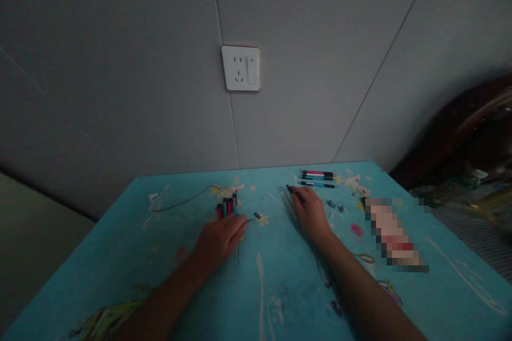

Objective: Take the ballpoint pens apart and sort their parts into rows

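My left hand (pixel 221 237) rests on the table with its fingers closed together. A small dark tip shows at its fingertips, too small to name. Just beyond its knuckles lie several red, teal and dark pen barrels (pixel 226 206), side by side and partly hidden by the hand. My right hand (pixel 311 216) is closed around a short dark pen part (pixel 290 189) that sticks out past the fingers. Several thin whitish rods, like pen refills (pixel 285 205), lie beside its left edge. Between the hands is a small dark piece (pixel 257 215).
Several pens (pixel 317 176) lie in a row at the table's back right. Small dark parts (pixel 336 205) sit right of my right hand, with a blurred-out flat item (pixel 394 234) farther right. The table (pixel 160 256) has a blue flowered cover and meets a wall with a socket (pixel 241 68).
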Motion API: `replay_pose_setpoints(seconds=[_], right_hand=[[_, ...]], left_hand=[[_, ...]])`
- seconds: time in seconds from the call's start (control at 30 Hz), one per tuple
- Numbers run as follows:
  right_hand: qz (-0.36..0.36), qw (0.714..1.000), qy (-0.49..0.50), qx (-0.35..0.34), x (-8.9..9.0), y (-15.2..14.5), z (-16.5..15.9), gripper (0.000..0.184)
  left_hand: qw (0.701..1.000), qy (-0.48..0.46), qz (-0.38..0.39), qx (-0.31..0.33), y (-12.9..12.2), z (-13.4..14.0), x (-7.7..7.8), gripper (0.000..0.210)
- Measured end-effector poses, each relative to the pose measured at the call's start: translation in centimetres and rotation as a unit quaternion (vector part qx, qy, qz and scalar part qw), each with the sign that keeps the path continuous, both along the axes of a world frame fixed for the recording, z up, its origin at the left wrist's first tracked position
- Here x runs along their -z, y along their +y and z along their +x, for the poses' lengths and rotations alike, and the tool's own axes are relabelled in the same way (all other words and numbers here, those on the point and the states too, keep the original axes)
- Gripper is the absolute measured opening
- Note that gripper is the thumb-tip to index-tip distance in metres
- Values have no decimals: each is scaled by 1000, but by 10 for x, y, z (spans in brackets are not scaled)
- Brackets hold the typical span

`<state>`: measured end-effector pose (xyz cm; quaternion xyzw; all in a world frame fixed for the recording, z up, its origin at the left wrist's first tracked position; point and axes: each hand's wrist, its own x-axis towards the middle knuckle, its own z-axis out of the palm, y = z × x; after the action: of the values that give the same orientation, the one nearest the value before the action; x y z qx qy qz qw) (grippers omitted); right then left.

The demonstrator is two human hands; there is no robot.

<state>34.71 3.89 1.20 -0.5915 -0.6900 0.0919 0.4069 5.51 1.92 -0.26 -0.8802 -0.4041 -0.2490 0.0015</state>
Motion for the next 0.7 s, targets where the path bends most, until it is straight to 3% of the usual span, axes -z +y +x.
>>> replay_pose_setpoints(seconds=[0.1, 0.33, 0.7], right_hand=[[13, 996, 58, -61, -10, -12, -7, 29], [12, 981, 65, -181, -25, -41, -45, 24], [11, 980, 85, -178, -20, -40, -45, 23]], left_hand=[[1000, -14, -3, -6, -2, 5, -3, 25], [999, -15, -7, -28, -6, 7, -13, 27], [999, 0, -33, -39, -8, 9, -16, 27]])
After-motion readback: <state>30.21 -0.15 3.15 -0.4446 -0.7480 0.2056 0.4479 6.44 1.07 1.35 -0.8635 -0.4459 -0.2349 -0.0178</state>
